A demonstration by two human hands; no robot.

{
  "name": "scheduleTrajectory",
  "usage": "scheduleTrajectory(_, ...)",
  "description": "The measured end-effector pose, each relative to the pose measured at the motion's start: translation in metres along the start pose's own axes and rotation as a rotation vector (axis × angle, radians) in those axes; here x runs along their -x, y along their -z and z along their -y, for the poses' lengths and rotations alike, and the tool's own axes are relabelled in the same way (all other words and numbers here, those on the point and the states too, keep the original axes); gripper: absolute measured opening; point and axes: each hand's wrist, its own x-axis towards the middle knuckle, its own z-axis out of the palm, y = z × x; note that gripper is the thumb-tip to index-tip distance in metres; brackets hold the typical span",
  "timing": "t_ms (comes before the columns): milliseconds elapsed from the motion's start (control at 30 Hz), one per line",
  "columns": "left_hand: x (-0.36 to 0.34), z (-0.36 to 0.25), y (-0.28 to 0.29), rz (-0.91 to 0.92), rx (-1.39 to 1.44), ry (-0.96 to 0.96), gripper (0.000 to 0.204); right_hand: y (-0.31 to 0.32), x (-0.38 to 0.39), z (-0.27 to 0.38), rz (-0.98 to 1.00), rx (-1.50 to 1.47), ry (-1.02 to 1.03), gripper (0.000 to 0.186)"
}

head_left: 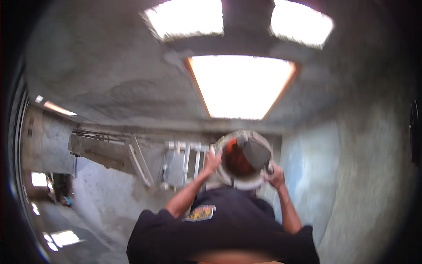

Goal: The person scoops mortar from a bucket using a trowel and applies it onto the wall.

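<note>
In front of my chest I hold a round bucket (260, 152) with a pale, dirty rim. Its inside looks orange-red and brown on one side; a smooth grey mass fills the other. My left hand (212, 160) is closed on the left edge of the rim. Lower on the right edge, my right hand (275, 175) grips the bucket beside a small dark piece that I cannot make out. Both forearms reach forward from dark short sleeves. Motion blurs the fingers and the bucket's contents, and its underside is hidden.
Ahead stands a grey plastered wall (110, 75) with a bright wood-framed window opening (244, 86). To the left are a long board (103, 152) and a pale slanted bar (140, 160). A ladder-like frame (187, 163) stands beside the bucket. Another wall (360, 176) rises on my right.
</note>
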Motion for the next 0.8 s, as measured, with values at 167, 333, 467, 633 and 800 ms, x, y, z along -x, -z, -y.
scheduleTrajectory(167,0.009,-0.06,0.013,-0.01,0.282,-0.218,0.049,0.037,-0.067,0.089,-0.122,0.083,0.139,0.037)
scheduleTrajectory(333,0.031,-0.105,0.053,0.141,0.377,-0.037,0.042,0.051,-0.158,0.158,-0.171,0.184,0.372,0.032)
scheduleTrajectory(467,0.035,-0.116,0.089,0.142,0.462,-0.065,0.036,0.05,-0.228,0.229,-0.196,0.199,0.608,0.026)
scheduleTrajectory(633,0.059,-0.145,0.141,0.006,0.415,-0.185,0.042,0.047,-0.304,0.348,-0.173,0.2,0.92,0.022)
scheduleTrajectory(800,0.048,-0.132,0.183,-0.24,0.361,-0.304,0.036,0.049,-0.401,0.44,-0.214,0.059,1.139,0.027)
